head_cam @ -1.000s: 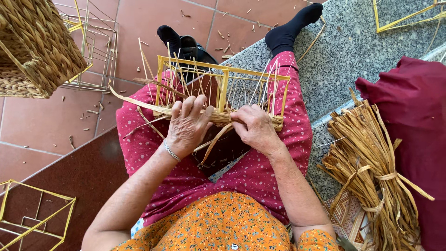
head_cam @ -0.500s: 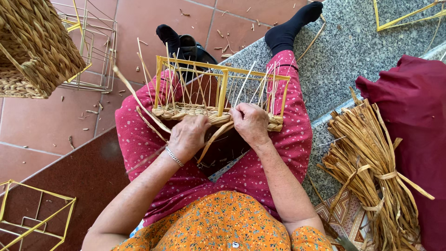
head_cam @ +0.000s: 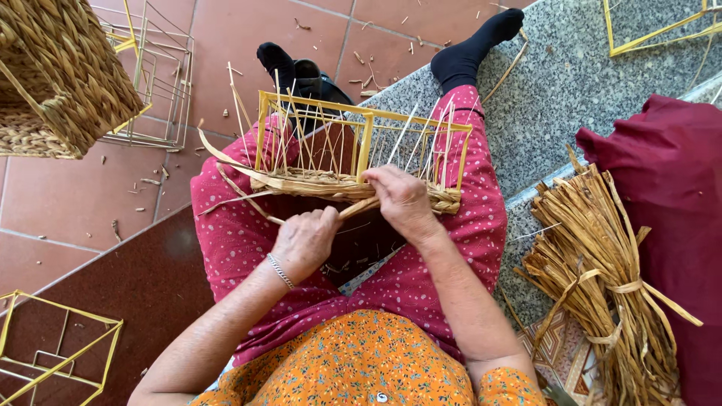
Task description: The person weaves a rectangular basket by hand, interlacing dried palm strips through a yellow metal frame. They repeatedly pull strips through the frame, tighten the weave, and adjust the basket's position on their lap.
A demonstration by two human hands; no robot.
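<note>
A yellow wire basket frame (head_cam: 366,143) rests across my lap, with a low band of woven straw (head_cam: 316,183) along its near side and several loose straw ends sticking up. My left hand (head_cam: 304,240) is closed on a straw strand (head_cam: 359,208) pulled back toward me, below the frame. My right hand (head_cam: 402,197) presses on the woven band at the frame's middle, pinching the straw there. I wear pink dotted trousers, an orange flowered top and black socks.
A tied bundle of straw (head_cam: 602,278) lies at my right beside a dark red cushion (head_cam: 669,188). A finished woven basket (head_cam: 53,75) and a bare wire frame (head_cam: 154,83) sit at the far left. Another yellow frame (head_cam: 53,353) lies at bottom left. Straw scraps litter the tiles.
My left hand has come down off the woven band toward my body, drawing a strand with it. My right hand has shifted slightly and stays on the weave.
</note>
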